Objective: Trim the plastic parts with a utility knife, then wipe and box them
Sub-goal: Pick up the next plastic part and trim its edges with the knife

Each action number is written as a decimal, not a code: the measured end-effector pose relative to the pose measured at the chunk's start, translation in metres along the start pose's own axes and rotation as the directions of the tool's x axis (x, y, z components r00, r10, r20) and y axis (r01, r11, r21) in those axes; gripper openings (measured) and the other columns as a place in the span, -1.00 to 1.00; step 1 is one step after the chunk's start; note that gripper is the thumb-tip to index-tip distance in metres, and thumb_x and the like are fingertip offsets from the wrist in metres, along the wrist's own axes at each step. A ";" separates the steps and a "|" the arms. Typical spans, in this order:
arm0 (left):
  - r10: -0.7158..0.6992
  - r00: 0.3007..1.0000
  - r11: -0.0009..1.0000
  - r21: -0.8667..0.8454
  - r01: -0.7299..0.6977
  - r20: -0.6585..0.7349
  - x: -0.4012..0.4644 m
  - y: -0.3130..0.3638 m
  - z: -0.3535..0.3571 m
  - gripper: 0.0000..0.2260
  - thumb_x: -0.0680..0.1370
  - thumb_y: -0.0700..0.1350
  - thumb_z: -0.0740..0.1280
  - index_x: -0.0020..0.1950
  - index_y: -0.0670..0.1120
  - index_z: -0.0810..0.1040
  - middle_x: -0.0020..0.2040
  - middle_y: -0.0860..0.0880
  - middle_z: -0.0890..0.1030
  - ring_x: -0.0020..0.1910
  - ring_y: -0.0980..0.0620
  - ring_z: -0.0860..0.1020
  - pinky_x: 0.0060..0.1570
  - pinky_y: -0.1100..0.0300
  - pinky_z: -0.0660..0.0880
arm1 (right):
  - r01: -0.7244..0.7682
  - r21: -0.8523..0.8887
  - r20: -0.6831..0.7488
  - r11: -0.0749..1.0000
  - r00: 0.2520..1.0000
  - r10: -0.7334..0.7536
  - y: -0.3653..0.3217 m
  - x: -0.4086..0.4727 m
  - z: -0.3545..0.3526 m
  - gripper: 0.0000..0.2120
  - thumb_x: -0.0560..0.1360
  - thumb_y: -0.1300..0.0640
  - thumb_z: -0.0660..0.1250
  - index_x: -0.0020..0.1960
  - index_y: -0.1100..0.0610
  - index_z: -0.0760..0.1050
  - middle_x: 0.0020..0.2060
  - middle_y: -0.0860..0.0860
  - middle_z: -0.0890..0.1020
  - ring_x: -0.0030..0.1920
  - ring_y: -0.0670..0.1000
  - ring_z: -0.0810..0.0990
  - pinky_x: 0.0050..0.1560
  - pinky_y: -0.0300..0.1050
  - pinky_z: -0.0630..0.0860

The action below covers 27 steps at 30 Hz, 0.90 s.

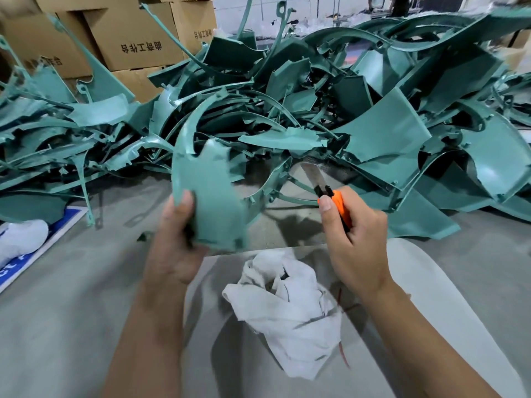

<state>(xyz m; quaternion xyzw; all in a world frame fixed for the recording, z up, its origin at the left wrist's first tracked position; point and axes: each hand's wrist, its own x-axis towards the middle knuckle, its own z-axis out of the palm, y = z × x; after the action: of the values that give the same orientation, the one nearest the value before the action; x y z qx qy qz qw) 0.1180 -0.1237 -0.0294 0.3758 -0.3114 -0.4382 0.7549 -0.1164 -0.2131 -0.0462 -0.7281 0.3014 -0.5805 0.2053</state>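
My left hand [175, 239] grips a teal plastic part [209, 191] by its lower left edge and holds it upright above the floor. My right hand [353, 242] grips an orange utility knife [337, 203], thumb near the slider; its blade [311, 173] is out and points up and away, a short gap to the right of the part. A crumpled white cloth [287, 305] lies on a pale sheet just below both hands.
A big heap of teal plastic parts [373, 124] covers the floor ahead, from left to right. Brown cardboard boxes [135, 41] stand stacked at the back left. A white shoe [20, 239] rests on a blue-and-white sign at the left. Grey concrete floor [71, 311] surrounds me.
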 end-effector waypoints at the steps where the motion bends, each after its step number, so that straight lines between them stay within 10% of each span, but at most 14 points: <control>1: 0.026 0.998 0.998 0.063 -0.023 -0.056 0.001 -0.007 0.007 -0.60 0.50 0.03 0.49 0.30 -0.03 0.56 0.16 -0.07 0.71 0.09 -0.15 0.70 -0.07 -0.05 0.69 | 0.014 0.008 0.018 1.000 1.000 -0.014 -0.001 0.000 0.000 -0.66 0.71 0.10 0.26 -0.23 0.05 0.32 -0.45 -0.12 0.30 -0.45 -0.05 0.30 -0.38 -0.26 0.18; 10: 0.289 0.929 0.939 0.259 -0.227 -0.234 0.004 -0.030 0.033 -0.80 0.60 -0.05 0.32 0.17 0.16 0.65 0.09 0.03 0.72 -0.12 0.02 0.65 -0.45 0.19 0.49 | -0.056 -0.199 0.032 0.978 0.997 0.064 0.009 -0.001 0.004 -0.73 0.73 0.08 0.23 -0.15 0.06 0.34 -0.44 -0.10 0.34 -0.42 -0.03 0.35 -0.36 -0.17 0.19; 15: 0.232 0.953 0.960 0.201 -0.193 -0.195 0.004 -0.027 0.031 -0.78 0.63 -0.14 0.30 0.22 0.02 0.66 0.23 -0.09 0.69 0.23 -0.21 0.64 0.07 -0.11 0.61 | 0.004 -0.212 0.107 0.977 0.994 0.019 0.010 0.001 0.003 -0.79 0.74 0.07 0.20 -0.06 0.09 0.41 -0.36 -0.11 0.41 -0.35 -0.04 0.40 -0.31 -0.13 0.27; 27: 0.232 0.943 0.966 0.172 -0.194 -0.237 0.004 -0.023 0.032 -0.80 0.66 -0.19 0.28 0.21 -0.06 0.65 0.13 -0.09 0.72 -0.01 -0.08 0.70 -0.36 0.20 0.59 | 0.070 -0.146 0.221 0.987 0.975 -0.036 0.012 0.001 0.003 -0.82 0.72 0.04 0.21 0.04 0.12 0.49 -0.22 -0.08 0.47 -0.21 0.01 0.44 -0.19 -0.06 0.38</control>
<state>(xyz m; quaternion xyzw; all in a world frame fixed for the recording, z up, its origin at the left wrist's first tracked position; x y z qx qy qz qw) 0.0843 -0.1449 -0.0313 0.4472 -0.2818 -0.2779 0.8021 -0.1155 -0.2224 -0.0538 -0.8086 0.3010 -0.4777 0.1652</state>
